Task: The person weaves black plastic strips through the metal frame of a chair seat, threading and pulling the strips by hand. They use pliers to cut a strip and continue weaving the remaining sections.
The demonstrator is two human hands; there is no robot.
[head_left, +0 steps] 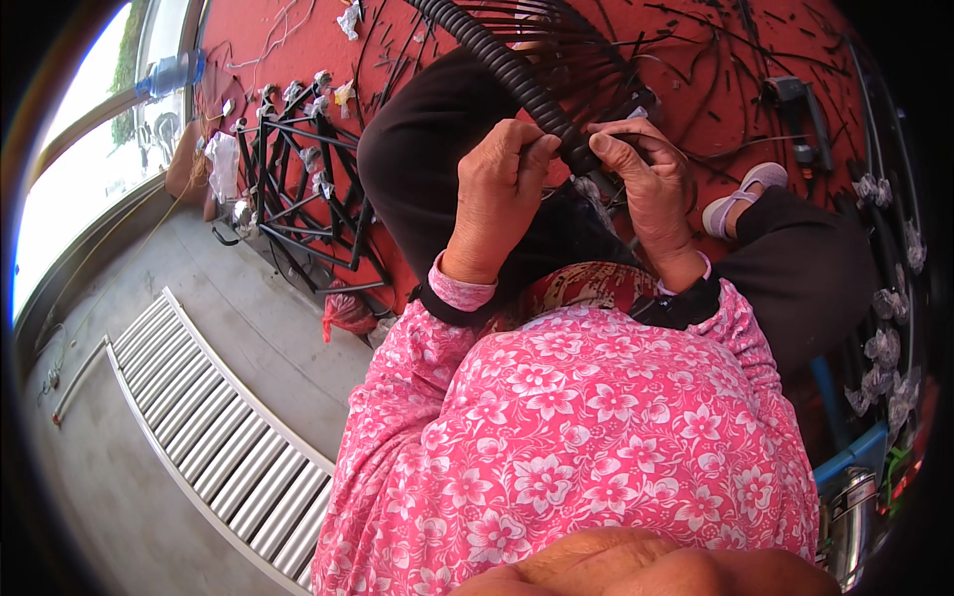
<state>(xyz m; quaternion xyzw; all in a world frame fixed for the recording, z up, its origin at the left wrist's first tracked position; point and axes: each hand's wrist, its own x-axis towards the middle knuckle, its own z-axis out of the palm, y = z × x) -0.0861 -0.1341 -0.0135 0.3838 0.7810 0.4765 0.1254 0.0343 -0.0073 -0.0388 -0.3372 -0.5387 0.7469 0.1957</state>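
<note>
while the black ribbed bar [507, 74] is held over the red floor [238, 25], its near end is positioned between both hands. the left hand [502, 199] is clenched just beside the bar; the right hand [648, 189] is closed at its opposite side. what is grasped in either grip cannot be told. black tube frames [308, 247] are placed at the floor's left edge.

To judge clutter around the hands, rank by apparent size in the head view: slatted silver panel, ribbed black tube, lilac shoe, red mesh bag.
1. Slatted silver panel
2. Ribbed black tube, cut off by the top edge
3. Lilac shoe and red mesh bag: too close to call
</note>
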